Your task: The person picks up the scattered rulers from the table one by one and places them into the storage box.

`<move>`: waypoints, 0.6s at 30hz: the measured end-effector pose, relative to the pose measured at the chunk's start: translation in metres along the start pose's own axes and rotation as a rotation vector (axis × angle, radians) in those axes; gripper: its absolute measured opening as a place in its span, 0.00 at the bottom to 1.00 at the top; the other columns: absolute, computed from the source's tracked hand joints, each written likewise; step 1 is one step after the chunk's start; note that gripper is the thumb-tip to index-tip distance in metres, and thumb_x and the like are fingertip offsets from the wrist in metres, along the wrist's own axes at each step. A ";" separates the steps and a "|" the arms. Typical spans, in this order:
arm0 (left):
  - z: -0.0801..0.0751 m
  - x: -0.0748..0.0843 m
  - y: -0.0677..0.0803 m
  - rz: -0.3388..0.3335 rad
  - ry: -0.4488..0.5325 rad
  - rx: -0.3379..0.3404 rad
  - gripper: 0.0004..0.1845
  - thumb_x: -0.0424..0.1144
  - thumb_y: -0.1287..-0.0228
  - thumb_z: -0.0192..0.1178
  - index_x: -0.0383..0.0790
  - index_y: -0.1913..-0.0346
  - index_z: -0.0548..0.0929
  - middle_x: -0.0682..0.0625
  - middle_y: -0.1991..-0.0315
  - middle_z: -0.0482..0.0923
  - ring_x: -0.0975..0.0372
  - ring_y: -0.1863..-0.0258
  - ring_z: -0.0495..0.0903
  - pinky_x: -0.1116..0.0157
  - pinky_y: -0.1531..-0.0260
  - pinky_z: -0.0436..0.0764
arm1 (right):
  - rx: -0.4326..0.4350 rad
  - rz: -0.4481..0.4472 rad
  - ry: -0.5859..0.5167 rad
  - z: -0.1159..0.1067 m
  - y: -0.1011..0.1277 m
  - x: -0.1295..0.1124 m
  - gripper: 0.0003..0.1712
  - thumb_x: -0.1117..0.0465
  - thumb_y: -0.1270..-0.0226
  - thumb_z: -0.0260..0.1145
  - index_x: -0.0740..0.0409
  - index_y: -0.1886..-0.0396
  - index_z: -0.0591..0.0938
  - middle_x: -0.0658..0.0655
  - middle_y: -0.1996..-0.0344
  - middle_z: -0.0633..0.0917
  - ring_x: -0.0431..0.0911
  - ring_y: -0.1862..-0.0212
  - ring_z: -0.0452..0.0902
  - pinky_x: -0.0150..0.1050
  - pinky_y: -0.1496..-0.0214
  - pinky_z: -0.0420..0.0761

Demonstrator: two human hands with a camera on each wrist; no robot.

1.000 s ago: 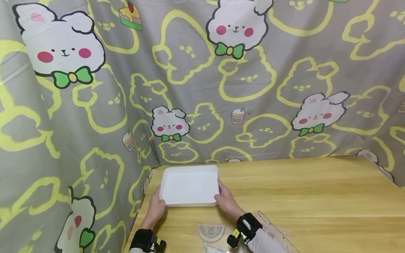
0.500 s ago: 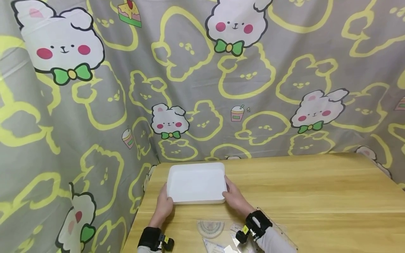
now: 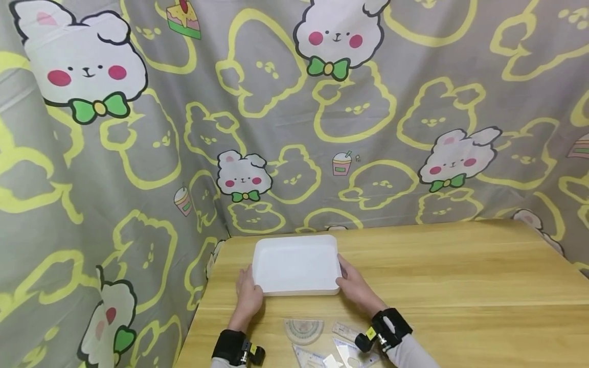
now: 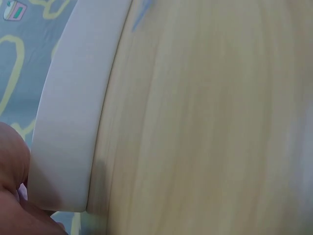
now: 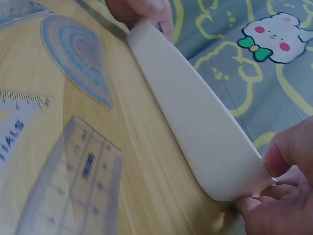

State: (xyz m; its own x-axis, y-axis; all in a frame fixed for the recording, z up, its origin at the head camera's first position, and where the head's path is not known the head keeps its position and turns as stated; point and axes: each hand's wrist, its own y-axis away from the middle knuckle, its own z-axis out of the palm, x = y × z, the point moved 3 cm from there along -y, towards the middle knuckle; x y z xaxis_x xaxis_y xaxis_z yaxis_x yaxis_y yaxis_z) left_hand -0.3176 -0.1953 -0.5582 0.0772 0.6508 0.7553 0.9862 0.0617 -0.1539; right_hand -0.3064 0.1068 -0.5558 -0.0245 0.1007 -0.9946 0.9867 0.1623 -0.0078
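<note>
A: Where's the white tray [image 3: 294, 265] right now?

B: It sits flat on the wooden worktop [image 3: 460, 286], towards the far left corner, close to the bunny-print cloth [image 3: 294, 128] that hangs behind and to the left. Both hands have it. The left hand [image 3: 249, 296] holds the near left corner and the right hand [image 3: 355, 286] the near right corner.

A: What about each grip?

B: In the right wrist view, the thumb and fingers of the right hand pinch the tray's near wall at its corner. The left is harder to read: its wrist camera shows only a bit of that hand against the rim, but the head view shows it wrapped on the corner, so I judge it a firm hold as well.

A: How far along does it look?

B: The tray holds nothing. The drawing tools all lie on the worktop in front of it: a protractor [image 3: 303, 330], a clear ruler [image 5: 78, 191] and what looks like a set square [image 3: 309, 356]. None of them is in the tray, so I'd judge that only placing the tray is under way.

A: Any writing?

B: Scale marks on the ruler and protractor, and some print on the set square, too blurred to read. I can see no brand.
</note>
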 end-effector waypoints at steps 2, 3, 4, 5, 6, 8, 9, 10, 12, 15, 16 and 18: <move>0.003 0.003 0.001 -0.010 -0.013 -0.008 0.36 0.20 0.37 0.42 0.18 0.23 0.55 0.23 0.23 0.55 0.30 0.20 0.41 0.31 0.25 0.37 | -0.004 0.007 0.008 -0.005 0.001 0.001 0.48 0.82 0.37 0.49 0.74 0.18 0.44 0.74 0.18 0.48 0.64 0.18 0.44 0.54 0.20 0.51; 0.005 0.004 0.001 -0.014 -0.017 -0.012 0.37 0.20 0.37 0.43 0.19 0.23 0.55 0.23 0.23 0.54 0.31 0.20 0.40 0.30 0.26 0.37 | -0.006 0.014 0.011 -0.008 0.002 0.002 0.47 0.82 0.37 0.49 0.74 0.18 0.44 0.73 0.18 0.48 0.63 0.18 0.44 0.54 0.20 0.51; 0.006 0.006 0.001 -0.017 -0.022 -0.016 0.37 0.21 0.37 0.43 0.19 0.22 0.54 0.23 0.22 0.54 0.31 0.20 0.40 0.29 0.27 0.37 | -0.006 0.017 0.014 -0.010 0.002 0.001 0.48 0.81 0.37 0.49 0.73 0.18 0.44 0.73 0.18 0.48 0.63 0.18 0.44 0.54 0.20 0.51; 0.007 0.008 0.001 -0.022 -0.027 -0.024 0.37 0.21 0.36 0.43 0.19 0.22 0.53 0.23 0.22 0.52 0.32 0.19 0.39 0.29 0.27 0.36 | -0.003 0.024 0.023 -0.013 0.002 0.000 0.48 0.81 0.36 0.49 0.73 0.17 0.44 0.72 0.18 0.48 0.63 0.17 0.44 0.53 0.20 0.50; 0.008 0.010 0.001 -0.024 -0.032 -0.030 0.37 0.22 0.35 0.43 0.19 0.22 0.52 0.23 0.21 0.51 0.32 0.19 0.39 0.29 0.27 0.35 | -0.004 0.027 0.027 -0.016 0.002 -0.001 0.47 0.81 0.36 0.49 0.72 0.17 0.43 0.72 0.18 0.47 0.63 0.17 0.43 0.53 0.20 0.50; 0.011 0.015 0.002 -0.023 -0.040 -0.036 0.38 0.22 0.35 0.43 0.19 0.21 0.52 0.23 0.21 0.50 0.32 0.19 0.38 0.28 0.27 0.35 | -0.007 0.036 0.034 -0.021 0.002 -0.003 0.47 0.80 0.35 0.48 0.72 0.17 0.42 0.71 0.17 0.46 0.63 0.17 0.41 0.53 0.20 0.48; 0.012 0.018 0.003 -0.024 -0.044 -0.039 0.38 0.23 0.35 0.43 0.19 0.21 0.51 0.23 0.21 0.50 0.33 0.19 0.38 0.28 0.27 0.34 | -0.010 0.040 0.035 -0.024 0.003 -0.003 0.47 0.80 0.34 0.48 0.72 0.17 0.42 0.71 0.17 0.45 0.63 0.17 0.41 0.53 0.20 0.48; 0.013 0.020 0.003 -0.020 -0.044 -0.038 0.38 0.22 0.36 0.43 0.19 0.22 0.51 0.22 0.21 0.50 0.32 0.19 0.38 0.28 0.28 0.34 | -0.016 0.039 0.033 -0.026 0.003 -0.003 0.47 0.80 0.34 0.47 0.72 0.17 0.41 0.71 0.17 0.44 0.63 0.17 0.40 0.53 0.20 0.48; 0.017 0.024 0.006 -0.022 -0.060 -0.046 0.38 0.23 0.35 0.43 0.19 0.22 0.51 0.22 0.21 0.50 0.33 0.19 0.38 0.28 0.28 0.34 | -0.032 0.035 0.020 -0.032 0.005 -0.001 0.47 0.80 0.34 0.47 0.72 0.17 0.41 0.71 0.17 0.43 0.63 0.17 0.39 0.52 0.20 0.48; 0.023 0.030 0.010 -0.020 -0.091 -0.077 0.38 0.25 0.34 0.45 0.19 0.21 0.50 0.22 0.21 0.49 0.33 0.19 0.38 0.27 0.28 0.32 | -0.044 0.020 -0.022 -0.042 0.009 0.003 0.46 0.81 0.34 0.46 0.73 0.18 0.40 0.73 0.17 0.43 0.65 0.17 0.39 0.52 0.20 0.49; 0.025 0.033 0.011 -0.016 -0.095 -0.090 0.38 0.25 0.33 0.45 0.19 0.21 0.50 0.22 0.21 0.48 0.33 0.19 0.38 0.27 0.29 0.31 | -0.047 0.018 -0.038 -0.046 0.011 0.004 0.46 0.82 0.33 0.45 0.73 0.17 0.40 0.73 0.17 0.43 0.65 0.17 0.39 0.53 0.20 0.49; 0.029 0.036 0.014 -0.014 -0.114 -0.122 0.38 0.27 0.32 0.46 0.19 0.21 0.48 0.23 0.20 0.47 0.34 0.18 0.37 0.27 0.30 0.29 | -0.054 0.021 -0.059 -0.053 0.015 0.006 0.46 0.82 0.33 0.45 0.72 0.17 0.39 0.73 0.17 0.42 0.65 0.17 0.39 0.53 0.20 0.49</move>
State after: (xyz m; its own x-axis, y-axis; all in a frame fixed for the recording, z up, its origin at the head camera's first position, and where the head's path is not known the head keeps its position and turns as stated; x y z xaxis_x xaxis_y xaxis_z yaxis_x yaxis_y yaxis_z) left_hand -0.3049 -0.1486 -0.5514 0.0529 0.7326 0.6786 0.9981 -0.0164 -0.0601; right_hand -0.3007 0.1615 -0.5567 0.0068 0.0467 -0.9989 0.9768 0.2133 0.0166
